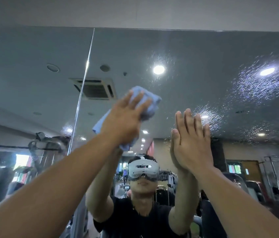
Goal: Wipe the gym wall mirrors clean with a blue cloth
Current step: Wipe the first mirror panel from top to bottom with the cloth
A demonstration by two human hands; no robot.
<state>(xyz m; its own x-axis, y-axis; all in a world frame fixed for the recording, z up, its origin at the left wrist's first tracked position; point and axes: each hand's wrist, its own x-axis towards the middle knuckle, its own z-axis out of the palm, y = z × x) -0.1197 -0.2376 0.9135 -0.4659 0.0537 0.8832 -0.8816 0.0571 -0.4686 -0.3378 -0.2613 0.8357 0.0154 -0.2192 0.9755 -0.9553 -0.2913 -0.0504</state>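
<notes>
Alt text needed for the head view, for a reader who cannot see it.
The left hand presses a blue cloth against the wall mirror while the right hand rests flat on the glass. Droplets speckle its upper right.

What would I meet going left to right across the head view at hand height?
Mirror seam → left hand pressing the blue cloth → right hand, fingers straight → patch of spray droplets.
</notes>
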